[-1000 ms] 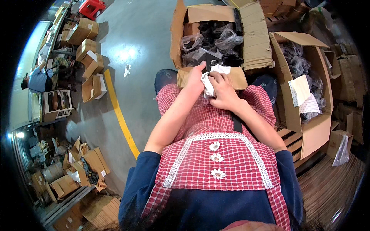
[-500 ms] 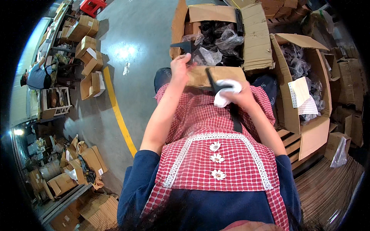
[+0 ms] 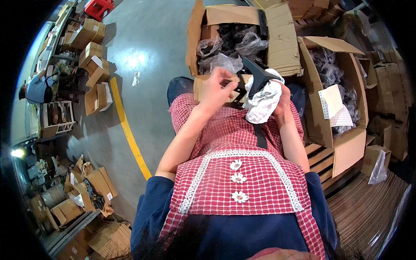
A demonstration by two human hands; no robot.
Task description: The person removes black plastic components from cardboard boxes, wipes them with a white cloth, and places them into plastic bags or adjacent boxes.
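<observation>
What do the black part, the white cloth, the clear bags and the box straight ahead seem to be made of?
Black part: smooth, satin; plastic or painted metal, the look leaves it open.
Cloth: matte, soft fabric, perhaps cotton, by its loose folds.
Bags: thin, glossy plastic film, by the see-through crinkles.
Box: matte brown cardboard, probably corrugated, by its stiff, creased flaps.

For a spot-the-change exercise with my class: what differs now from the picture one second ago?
The right hand has moved rightward with the white cloth, more of which now shows. The black angular piece has turned and shifted right, against the cloth. The left hand is now farther from the right; whether it touches the piece is unclear. The open cartons and paper sheets stayed put.
</observation>
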